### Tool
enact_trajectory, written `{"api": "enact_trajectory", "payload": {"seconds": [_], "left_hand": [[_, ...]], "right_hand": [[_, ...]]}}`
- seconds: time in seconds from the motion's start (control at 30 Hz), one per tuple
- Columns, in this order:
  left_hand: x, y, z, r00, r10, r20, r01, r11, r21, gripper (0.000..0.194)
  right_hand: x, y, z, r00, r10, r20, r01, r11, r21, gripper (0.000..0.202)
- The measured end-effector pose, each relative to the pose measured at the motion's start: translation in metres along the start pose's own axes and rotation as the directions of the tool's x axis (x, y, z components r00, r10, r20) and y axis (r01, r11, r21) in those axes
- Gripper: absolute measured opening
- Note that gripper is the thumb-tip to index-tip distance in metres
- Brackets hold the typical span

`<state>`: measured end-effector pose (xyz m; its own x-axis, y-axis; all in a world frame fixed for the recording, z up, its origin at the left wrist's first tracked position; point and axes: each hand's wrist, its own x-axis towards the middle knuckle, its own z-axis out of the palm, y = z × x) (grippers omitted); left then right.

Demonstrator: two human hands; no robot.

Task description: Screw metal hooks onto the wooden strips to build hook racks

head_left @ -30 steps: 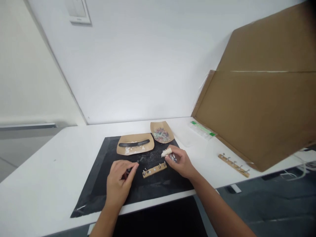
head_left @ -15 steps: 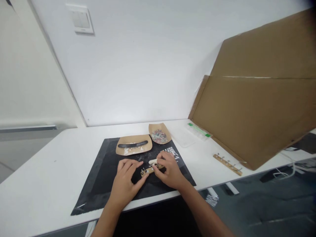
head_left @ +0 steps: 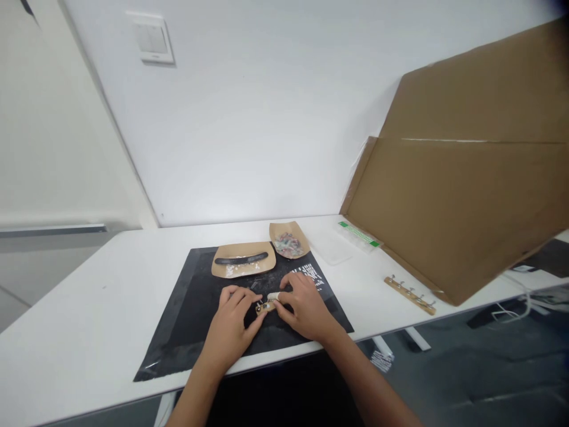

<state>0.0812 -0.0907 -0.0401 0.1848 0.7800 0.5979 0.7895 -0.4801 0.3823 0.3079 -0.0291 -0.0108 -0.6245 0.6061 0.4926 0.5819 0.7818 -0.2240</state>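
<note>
A small wooden hook rail [head_left: 265, 306] with metal hooks lies at a slight slant on the black mat [head_left: 178, 332]. My left hand [head_left: 234, 320] pinches its left end, thumb at the near edge and index finger at the far side. From the other side, my right hand [head_left: 307, 307] closes over the rail's right part and hides it. At the tip of my right index finger is a white rounded piece [head_left: 272, 296]; I cannot tell whether it is a finger cover or a separate part. Pale spots show on the rail's face.
Behind the hands are a paper tray [head_left: 222, 252] with a dark curved strip and white bits, and another paper tray [head_left: 276, 229] of small wrapped pieces. To the right lie a second hook rail [head_left: 409, 295] and a clear plastic box [head_left: 355, 235]. A large cardboard sheet [head_left: 462, 196] leans there.
My right hand has shifted slightly left along the rail, covering more of it, and the white piece has moved left and down. The left hand keeps its hold; the whole view has shifted slightly.
</note>
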Motion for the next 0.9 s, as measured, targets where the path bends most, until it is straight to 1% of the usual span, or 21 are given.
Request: {"api": "enact_trajectory", "payload": {"seconds": [0.13,0.33,0.53,0.7,0.9], "left_hand": [[0.0000,-0.0007,0.0019,1.000,-0.005,0.025,0.005,1.000,-0.007,0.023],[0.0006,0.0006,0.0019,0.999,-0.018,0.038,0.018,1.000,-0.013,0.020],[0.0005,-0.0001,0.0030,0.999,-0.021,0.043,0.022,1.000,-0.018,0.019],[0.0003,-0.0009,0.0034,0.998,-0.020,0.052,0.021,1.000,-0.020,0.019],[0.0004,0.0002,0.0023,0.998,-0.028,0.052,0.029,0.999,-0.021,0.019]], "right_hand": [[-0.0016,-0.0025,-0.0033,1.000,-0.004,0.011,0.004,0.999,-0.040,0.012],[-0.0027,-0.0065,-0.0048,1.000,-0.001,0.027,0.005,0.990,-0.138,0.015],[-0.0044,-0.0083,-0.0051,1.000,0.005,0.015,-0.003,0.988,-0.157,0.016],[-0.0062,-0.0088,-0.0054,1.000,0.000,-0.016,-0.002,0.988,-0.154,0.017],[-0.0060,-0.0097,-0.0049,0.999,-0.025,-0.041,0.018,0.986,-0.165,0.014]]}}
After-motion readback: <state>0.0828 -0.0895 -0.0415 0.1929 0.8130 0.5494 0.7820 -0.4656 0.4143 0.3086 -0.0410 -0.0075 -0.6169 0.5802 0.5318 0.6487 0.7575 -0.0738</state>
